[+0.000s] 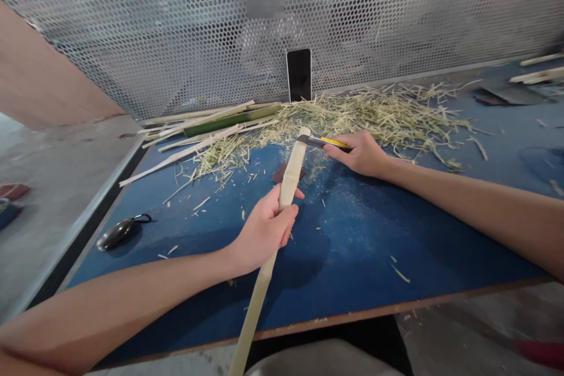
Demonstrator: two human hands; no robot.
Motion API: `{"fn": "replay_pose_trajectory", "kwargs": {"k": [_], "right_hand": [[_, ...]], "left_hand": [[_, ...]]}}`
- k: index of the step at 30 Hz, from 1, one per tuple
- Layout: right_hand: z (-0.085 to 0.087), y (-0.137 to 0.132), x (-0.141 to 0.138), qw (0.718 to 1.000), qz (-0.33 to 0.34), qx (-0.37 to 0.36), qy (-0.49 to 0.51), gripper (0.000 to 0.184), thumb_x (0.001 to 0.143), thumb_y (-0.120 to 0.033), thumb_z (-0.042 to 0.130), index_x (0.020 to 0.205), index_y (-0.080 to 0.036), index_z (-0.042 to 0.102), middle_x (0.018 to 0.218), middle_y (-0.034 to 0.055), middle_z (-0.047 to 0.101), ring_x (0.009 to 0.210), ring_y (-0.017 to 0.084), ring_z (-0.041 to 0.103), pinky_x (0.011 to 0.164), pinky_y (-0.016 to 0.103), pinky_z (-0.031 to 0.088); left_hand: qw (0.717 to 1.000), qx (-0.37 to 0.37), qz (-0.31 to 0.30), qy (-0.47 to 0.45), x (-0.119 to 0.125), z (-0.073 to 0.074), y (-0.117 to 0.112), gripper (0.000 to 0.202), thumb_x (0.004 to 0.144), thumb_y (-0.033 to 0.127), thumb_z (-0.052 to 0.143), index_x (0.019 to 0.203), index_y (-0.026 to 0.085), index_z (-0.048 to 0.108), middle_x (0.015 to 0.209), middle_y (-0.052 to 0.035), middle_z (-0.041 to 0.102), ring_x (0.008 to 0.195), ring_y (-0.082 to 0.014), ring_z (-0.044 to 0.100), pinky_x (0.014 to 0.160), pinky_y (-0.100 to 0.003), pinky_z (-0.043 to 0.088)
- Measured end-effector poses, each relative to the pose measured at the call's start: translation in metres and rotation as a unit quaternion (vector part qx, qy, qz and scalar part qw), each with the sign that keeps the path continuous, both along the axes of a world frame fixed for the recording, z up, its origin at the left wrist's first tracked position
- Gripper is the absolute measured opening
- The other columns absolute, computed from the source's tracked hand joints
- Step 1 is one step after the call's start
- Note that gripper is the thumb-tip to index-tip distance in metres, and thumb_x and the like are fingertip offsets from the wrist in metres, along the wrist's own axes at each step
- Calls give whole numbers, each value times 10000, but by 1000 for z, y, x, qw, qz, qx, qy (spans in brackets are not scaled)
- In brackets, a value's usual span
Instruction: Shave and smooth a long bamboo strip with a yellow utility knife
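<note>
I'm gripping a pale bamboo strip (291, 179) in my left hand (264, 229), the fingers wrapping around it partway along. The strip is slanting over the blue tabletop (361, 247), its near end running out of the bottom of my view. My right hand (363, 154) is clasping a utility knife (330, 142), and its blade is lying across the strip just short of the far tip, apparently touching.

I'm judging the step in hand as scraping the strip's surface, since loose bamboo shavings (388, 114) are lying in a heap beyond both hands. For the next stroke, I'm reckoning that the left grip needs to be firm, the blade shallow and evenly pressed, and the left fingers clear of its path.
</note>
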State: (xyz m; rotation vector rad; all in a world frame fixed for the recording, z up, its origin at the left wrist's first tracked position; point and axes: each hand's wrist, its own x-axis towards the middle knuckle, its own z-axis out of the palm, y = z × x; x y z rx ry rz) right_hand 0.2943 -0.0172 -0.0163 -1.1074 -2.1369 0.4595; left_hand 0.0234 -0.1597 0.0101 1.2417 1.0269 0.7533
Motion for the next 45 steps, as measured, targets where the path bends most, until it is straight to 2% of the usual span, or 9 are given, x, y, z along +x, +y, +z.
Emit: {"fn": "replay_pose_trajectory", "kwargs": {"k": [12,31,40,45], "right_hand": [[3,-1,-2,1000,5,4,2,577,1024,-691,551,699,-216,597,585,0,519,554,139,424,555,338,294],[2,-2,-2,1000,-1,6,-5,587,1024,-710,541,701,-221,579,588,-2,498,558,142,401,556,339,294],[3,-4,-4,999,4,40,-22,588,1030,-693,539,672,-230,485,556,-22,414,537,132,377,553,339,277],[-1,-2,-1,999,-4,45,-21,540,1045,-640,540,695,-231,509,551,-27,436,529,132,393,554,333,285]], "left_hand": [[1000,-6,1,-4,0,0,0,176,1018,300,555,1177,227,538,472,127,432,396,-87,343,453,-223,336],[1000,3,-3,11,-1,0,0,179,1018,287,549,1184,222,542,485,125,445,405,-82,376,484,-214,381],[999,-30,20,-17,2,2,0,177,1003,276,561,1171,242,519,481,140,403,384,-83,340,423,-207,323],[998,-48,31,-21,3,4,1,192,992,267,569,1172,245,508,502,145,370,392,-75,271,391,-196,267]]}}
